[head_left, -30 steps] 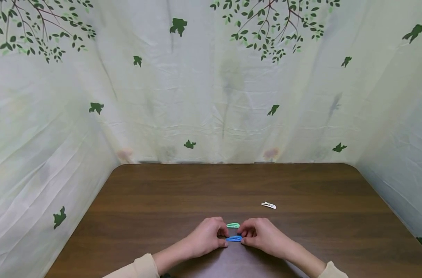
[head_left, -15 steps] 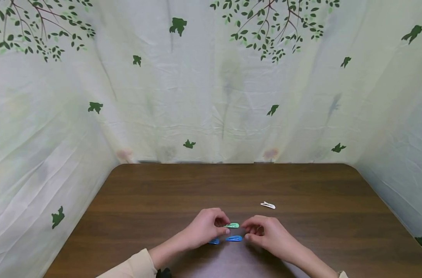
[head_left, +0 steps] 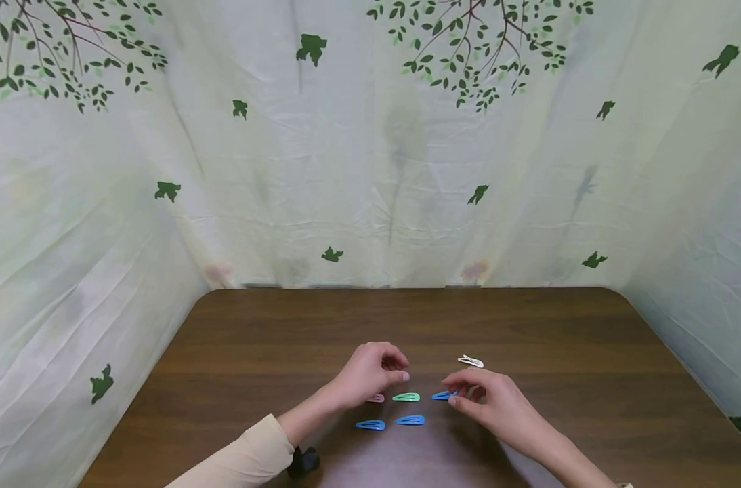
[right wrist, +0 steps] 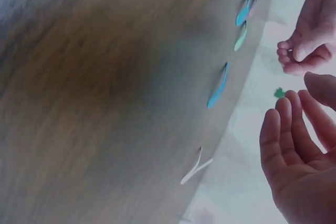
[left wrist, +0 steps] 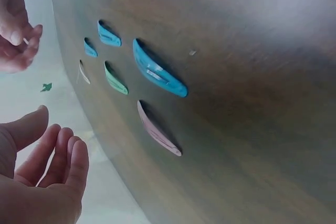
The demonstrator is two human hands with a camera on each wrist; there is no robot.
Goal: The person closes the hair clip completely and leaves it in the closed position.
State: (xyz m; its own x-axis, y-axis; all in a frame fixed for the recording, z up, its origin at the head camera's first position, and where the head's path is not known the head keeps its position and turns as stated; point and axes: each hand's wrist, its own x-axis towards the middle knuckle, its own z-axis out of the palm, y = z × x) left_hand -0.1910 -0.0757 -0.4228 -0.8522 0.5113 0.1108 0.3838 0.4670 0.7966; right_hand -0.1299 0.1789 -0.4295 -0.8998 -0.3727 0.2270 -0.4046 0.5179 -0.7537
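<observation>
My left hand (head_left: 370, 371) hovers just above the wooden table (head_left: 273, 339), fingers loosely curled and holding nothing; my left wrist view shows the palm empty, the fingers (left wrist: 63, 156) relaxed together. My right hand (head_left: 492, 403) hangs beside it, also empty, its fingers (right wrist: 286, 135) gently bent and apart from the thumb.

The hair clips lie flat on the table between and below my hands. A green clip (head_left: 406, 397) sits in the middle, with a pink clip (head_left: 375, 398) just left of it, partly hidden under my left hand. A blue clip (head_left: 442, 396) lies just right of the green one, right at my right fingertips; from the head view I cannot tell whether they touch it, though the wrist view suggests they are clear. Two more blue clips lie nearer me: one (head_left: 370, 425) on the left, another (head_left: 410, 420) beside it. A white clip (head_left: 471, 361) rests apart, farther out, beyond my right hand.

A leaf-printed cloth (head_left: 370, 169) hangs behind the table.
</observation>
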